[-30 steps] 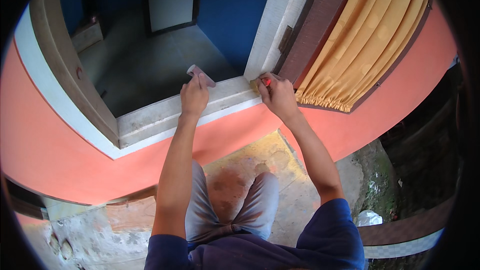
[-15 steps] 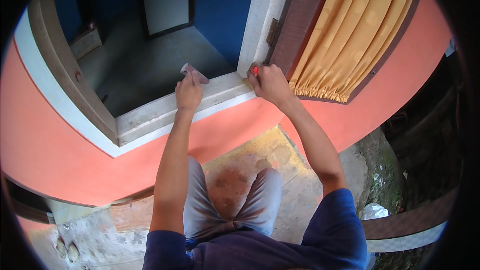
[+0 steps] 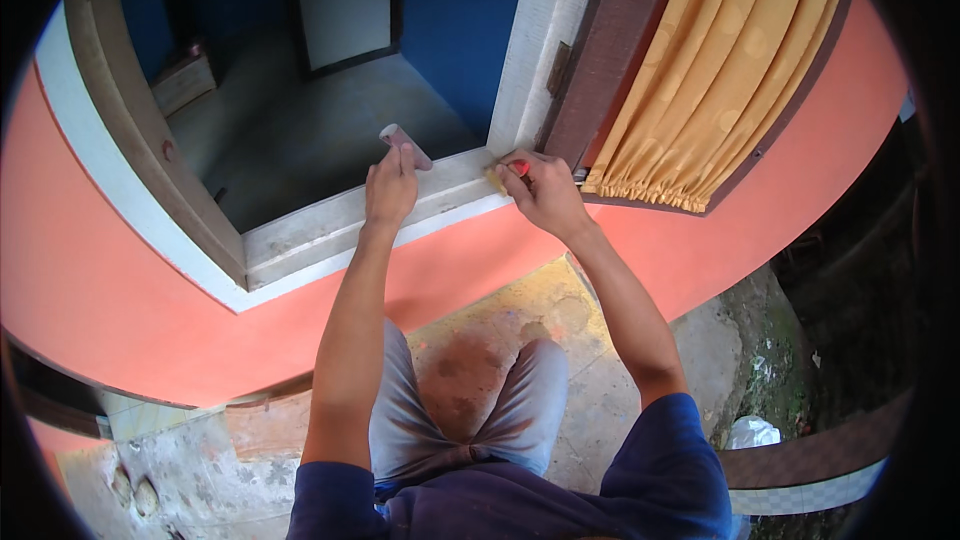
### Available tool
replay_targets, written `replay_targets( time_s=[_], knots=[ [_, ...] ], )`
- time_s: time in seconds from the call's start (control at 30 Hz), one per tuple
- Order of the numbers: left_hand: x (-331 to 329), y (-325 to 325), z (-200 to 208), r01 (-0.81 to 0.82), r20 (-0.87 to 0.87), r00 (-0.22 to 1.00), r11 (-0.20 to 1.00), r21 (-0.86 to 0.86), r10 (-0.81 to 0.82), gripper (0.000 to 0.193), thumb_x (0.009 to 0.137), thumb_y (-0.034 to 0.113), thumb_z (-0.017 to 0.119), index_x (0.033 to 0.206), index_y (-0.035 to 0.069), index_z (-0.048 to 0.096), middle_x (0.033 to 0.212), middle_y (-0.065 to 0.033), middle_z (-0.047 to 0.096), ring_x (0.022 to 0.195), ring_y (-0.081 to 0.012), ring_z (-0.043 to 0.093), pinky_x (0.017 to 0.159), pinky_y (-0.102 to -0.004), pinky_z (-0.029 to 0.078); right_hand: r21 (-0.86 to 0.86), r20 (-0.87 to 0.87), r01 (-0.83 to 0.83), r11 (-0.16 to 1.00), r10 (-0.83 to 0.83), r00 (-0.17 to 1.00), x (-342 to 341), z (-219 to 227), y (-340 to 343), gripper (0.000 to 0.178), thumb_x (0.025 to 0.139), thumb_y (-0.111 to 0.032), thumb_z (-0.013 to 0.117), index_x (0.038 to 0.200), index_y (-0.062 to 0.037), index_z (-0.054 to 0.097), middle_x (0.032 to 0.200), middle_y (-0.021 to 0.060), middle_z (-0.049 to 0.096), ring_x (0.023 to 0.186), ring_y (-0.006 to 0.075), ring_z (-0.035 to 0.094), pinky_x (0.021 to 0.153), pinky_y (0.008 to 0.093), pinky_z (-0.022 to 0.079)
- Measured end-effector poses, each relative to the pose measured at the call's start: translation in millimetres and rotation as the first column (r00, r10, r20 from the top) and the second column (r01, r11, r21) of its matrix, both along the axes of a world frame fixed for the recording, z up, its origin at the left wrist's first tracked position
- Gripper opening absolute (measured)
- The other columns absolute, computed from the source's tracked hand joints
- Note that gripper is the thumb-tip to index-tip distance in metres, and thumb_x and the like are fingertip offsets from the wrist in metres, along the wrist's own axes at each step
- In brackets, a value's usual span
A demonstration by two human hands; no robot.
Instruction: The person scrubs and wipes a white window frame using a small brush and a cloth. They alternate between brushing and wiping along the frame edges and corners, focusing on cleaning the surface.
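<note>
Red-ended tool point(image 3: 521, 168) in my right hand point(image 3: 553, 196), at the lower right corner of the white window frame point(image 3: 540, 45).
My right fingers pinch it tight, its yellowish end by the sill point(image 3: 320, 233) — my left hand point(image 3: 391, 188) grips a tilted pale pinkish cylinder point(image 3: 414, 146) over the sill. Right — a mustard curtain point(image 3: 730, 70) beside the brown casement point(image 3: 622, 45).

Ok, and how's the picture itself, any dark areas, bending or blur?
Head view: black fills the corners, and the coral wall bows towards the rim; head view: the floor inside lies dim, while the yellow curtain is well lit; head view: the right hand looks fairly sharp, its red object too small to identify.
</note>
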State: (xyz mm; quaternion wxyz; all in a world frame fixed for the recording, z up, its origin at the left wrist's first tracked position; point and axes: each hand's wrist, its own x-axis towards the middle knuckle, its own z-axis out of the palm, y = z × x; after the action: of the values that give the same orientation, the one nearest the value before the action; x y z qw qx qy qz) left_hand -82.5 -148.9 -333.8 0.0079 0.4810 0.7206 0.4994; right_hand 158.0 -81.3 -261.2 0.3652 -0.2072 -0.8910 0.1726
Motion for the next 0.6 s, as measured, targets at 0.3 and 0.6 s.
replay_targets(
  time_s=[0.3,0.6],
  knots=[
    [-11.0,6.6,-3.1,0.026,-0.009,1.000,0.999,-0.041,-0.027,0.048,0.111,0.038,0.035,0.104,0.002,0.067,0.107,-0.0251,0.073,0.104,-0.0488,0.065,0.099,-0.0559,0.046,0.016,-0.056,0.042,0.999,-0.041,0.998,-27.0,-10.5,-16.7,0.014,0.099,-0.012,0.066,0.095,0.0004,0.071,0.071,0.0165,0.068,0.058,0.0258,0.067,0.057,0.0375,0.051],
    [-78.5,-71.2,34.4,-0.133,-0.087,0.988,0.986,-0.100,0.125,0.050,0.111,0.042,0.037,0.118,0.003,0.068,0.116,-0.0258,0.072,0.114,-0.0495,0.063,0.102,-0.0546,0.047,0.160,-0.120,0.208,0.965,-0.190,0.975,-22.2,-27.8,-24.9,0.006,0.094,-0.006,0.065,0.093,0.0002,0.066,0.083,0.0196,0.069,0.071,0.0432,0.068,0.065,0.0518,0.055]
  ],
)
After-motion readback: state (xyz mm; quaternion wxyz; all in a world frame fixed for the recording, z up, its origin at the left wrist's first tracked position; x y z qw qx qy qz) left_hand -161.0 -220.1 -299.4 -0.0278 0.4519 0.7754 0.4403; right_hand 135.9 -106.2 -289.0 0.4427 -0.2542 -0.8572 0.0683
